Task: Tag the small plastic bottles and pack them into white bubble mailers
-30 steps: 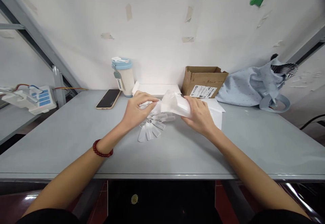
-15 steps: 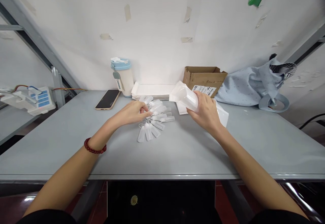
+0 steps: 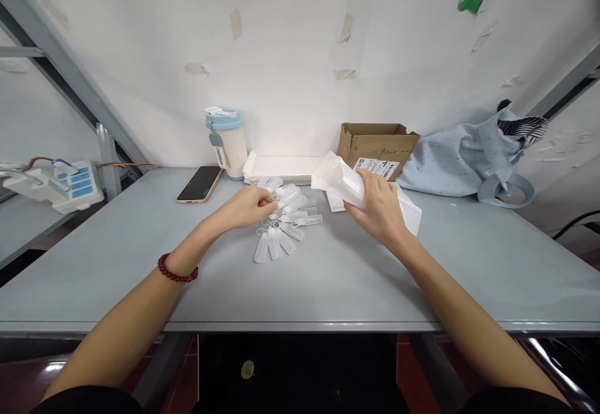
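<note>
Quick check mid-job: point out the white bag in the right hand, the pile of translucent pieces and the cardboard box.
White bag point(image 3: 345, 184): head view, on its side, left of the fingers.
Pile of translucent pieces point(image 3: 294, 216): head view, on a piece near its middle.
Cardboard box point(image 3: 370, 146): head view, front face.

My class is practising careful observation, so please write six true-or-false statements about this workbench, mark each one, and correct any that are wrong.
1. The right hand is holding a white plastic bag. True.
2. A smartphone lies to the left of the lidded tumbler. True.
3. The left hand is touching the smartphone. False: it is at the small translucent plastic bottles.
4. The red beaded bracelet is on the right wrist. False: it is on the left wrist.
5. The cardboard box is open at the top. True.
6. The light-blue cloth bag lies to the left of the cardboard box. False: it lies to the right.
</note>
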A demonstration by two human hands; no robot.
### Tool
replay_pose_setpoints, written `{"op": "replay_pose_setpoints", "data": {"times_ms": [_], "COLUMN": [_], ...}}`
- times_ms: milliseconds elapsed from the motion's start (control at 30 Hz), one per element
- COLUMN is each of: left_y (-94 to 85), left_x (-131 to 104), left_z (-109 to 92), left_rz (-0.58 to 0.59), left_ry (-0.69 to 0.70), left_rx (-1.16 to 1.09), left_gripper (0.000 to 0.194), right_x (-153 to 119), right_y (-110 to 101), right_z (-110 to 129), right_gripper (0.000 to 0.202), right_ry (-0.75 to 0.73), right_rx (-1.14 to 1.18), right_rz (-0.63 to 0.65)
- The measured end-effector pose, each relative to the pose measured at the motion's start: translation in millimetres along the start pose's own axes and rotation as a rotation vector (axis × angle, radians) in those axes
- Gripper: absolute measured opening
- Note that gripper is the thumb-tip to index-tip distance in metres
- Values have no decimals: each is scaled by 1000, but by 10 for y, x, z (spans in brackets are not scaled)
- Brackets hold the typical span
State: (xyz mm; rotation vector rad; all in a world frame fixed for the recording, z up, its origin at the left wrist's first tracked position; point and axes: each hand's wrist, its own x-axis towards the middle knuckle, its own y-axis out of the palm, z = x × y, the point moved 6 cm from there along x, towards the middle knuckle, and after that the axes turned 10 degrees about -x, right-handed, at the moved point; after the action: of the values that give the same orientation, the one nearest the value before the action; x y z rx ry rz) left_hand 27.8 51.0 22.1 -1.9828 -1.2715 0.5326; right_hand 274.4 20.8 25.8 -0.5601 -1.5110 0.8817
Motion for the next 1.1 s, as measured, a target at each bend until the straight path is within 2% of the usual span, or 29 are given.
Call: {"op": "replay_pose_setpoints", "data": {"times_ms": [300, 400, 500, 667, 900, 1000, 1100], "left_y": [-276, -323, -270, -43, 227, 225, 74], "left_x": [-81, -147, -188, -173, -195, -217, -210], "left_z": [-139, -233, -331, -410, -498, -519, -467], "left_rz": [-295, -355, -331, -212, -132, -112, -214], "left_ry": [143, 194, 263, 346, 489, 462, 373], "left_rx": [-125, -147, -161, -112, -82, -158, -244], "left_gripper": [27, 27, 25, 23, 24, 26, 27], "right_x": [-9, -20, -42, -107, -182, -177, -140], "right_y": [12, 33, 68, 102, 50, 39, 22], "right_z": [74, 113, 182, 365, 577, 567, 476], "right_gripper": [51, 51, 51, 51, 52, 50, 50], "right_ry": [-79, -114, -164, -270, -367, -362, -309], "right_rx": [-56, -95, -113, -131, -86, -67, -51], "right_rz": [42, 56, 84, 133, 76, 62, 54]}}
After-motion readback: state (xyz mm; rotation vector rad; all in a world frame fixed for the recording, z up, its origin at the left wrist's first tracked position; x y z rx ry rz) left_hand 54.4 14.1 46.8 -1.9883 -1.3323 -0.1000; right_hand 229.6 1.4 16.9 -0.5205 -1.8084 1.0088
